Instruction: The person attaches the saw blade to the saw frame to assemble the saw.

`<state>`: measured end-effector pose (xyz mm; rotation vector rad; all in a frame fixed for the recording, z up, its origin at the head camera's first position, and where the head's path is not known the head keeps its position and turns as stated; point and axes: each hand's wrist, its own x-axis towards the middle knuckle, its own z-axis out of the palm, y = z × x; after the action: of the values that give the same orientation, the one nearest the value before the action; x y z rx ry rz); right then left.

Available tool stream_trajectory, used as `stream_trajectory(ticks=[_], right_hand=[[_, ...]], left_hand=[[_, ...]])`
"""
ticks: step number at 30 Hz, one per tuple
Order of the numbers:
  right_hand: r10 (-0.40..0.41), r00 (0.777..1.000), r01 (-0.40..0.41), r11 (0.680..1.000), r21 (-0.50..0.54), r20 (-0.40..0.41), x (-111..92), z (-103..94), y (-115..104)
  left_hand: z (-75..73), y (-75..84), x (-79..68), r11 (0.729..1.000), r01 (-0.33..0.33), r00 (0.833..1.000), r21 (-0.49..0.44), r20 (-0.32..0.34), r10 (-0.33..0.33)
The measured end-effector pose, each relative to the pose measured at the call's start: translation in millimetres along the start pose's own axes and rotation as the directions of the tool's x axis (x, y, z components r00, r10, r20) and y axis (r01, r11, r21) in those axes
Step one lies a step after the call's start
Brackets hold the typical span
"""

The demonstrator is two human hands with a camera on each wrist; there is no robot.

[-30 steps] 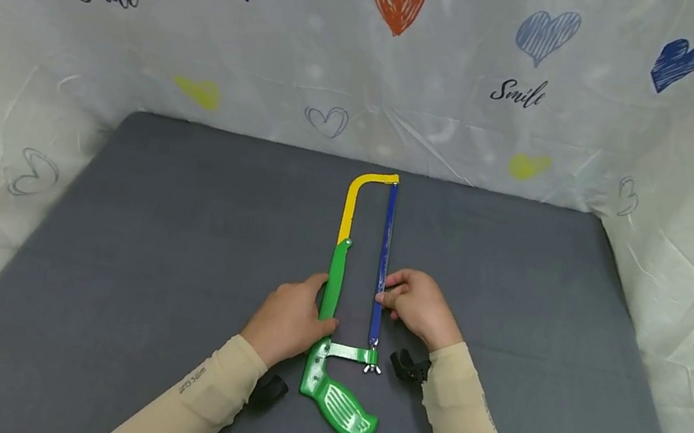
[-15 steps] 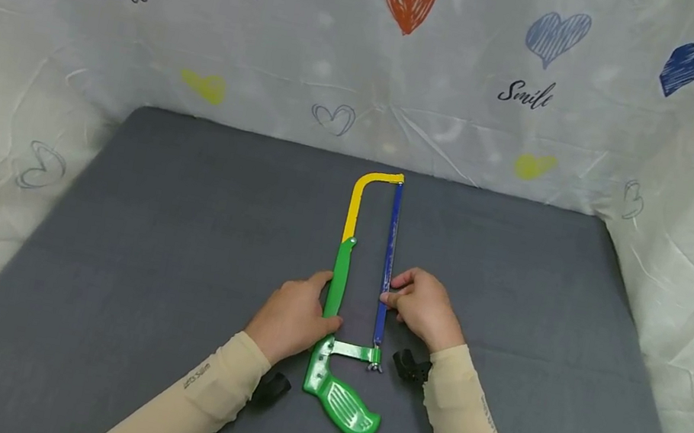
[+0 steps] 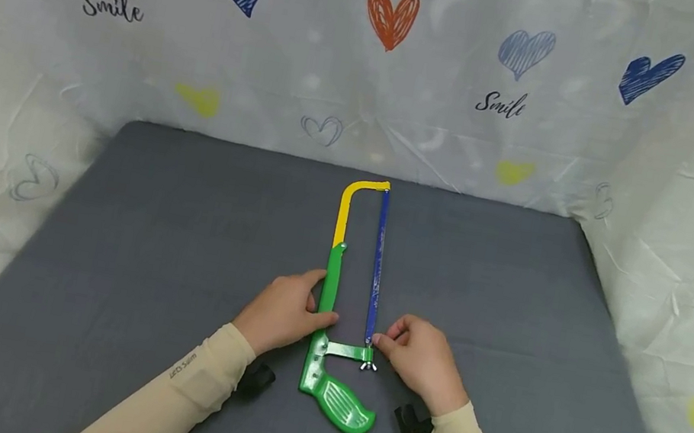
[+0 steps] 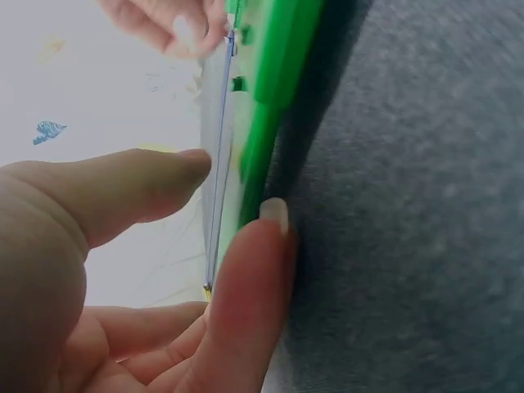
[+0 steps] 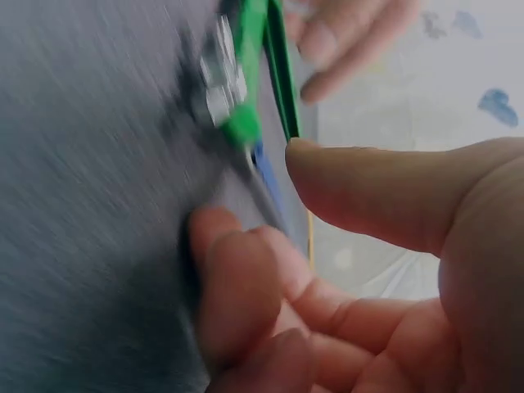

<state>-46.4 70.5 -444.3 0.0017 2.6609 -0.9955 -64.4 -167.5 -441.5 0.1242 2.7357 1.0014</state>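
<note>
Currently, the left grip (image 3: 280,311) holds the hacksaw (image 3: 336,257) by its green frame (image 3: 330,287) on the worktop (image 3: 179,218); the right grip (image 3: 426,360) (thumb parted from fingers) sits just beside the near end of the blade (image 3: 376,276).

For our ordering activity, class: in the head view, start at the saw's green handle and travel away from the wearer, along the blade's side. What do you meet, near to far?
Green handle → wing nut → green crossbar → blue blade → yellow frame tip → heart-patterned cloth.
</note>
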Motion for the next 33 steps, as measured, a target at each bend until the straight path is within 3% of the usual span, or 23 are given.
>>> stream_trajectory(ticks=[4, 10, 21, 33], right_hand=[[-0.006, 1.000, 0.005, 0.999, -0.050, -0.028, -22, 9.4, -3], [-0.031, 0.995, 0.022, 0.994, -0.103, -0.091, -37, 24.8, -9], [-0.056, 0.981, 0.018, 0.980, -0.199, -0.185, -41, 33.8, -14], [-0.072, 0.981, 0.034, 0.977, -0.211, -0.178, -43, 35.0, -17]], left_hand=[[-4.1, 0.0, 5.3, 1.000, -0.009, 1.000, 0.010, -0.004, 0.009], [-3.1, -2.6, 7.8, 1.000, -0.013, 1.000, 0.017, 0.002, 0.013], [4.1, 10.5, 10.0, 0.991, -0.044, 0.999, 0.125, 0.002, 0.044], [6.1, 8.3, 7.4, 0.995, -0.013, 1.000, 0.101, 0.004, 0.013]])
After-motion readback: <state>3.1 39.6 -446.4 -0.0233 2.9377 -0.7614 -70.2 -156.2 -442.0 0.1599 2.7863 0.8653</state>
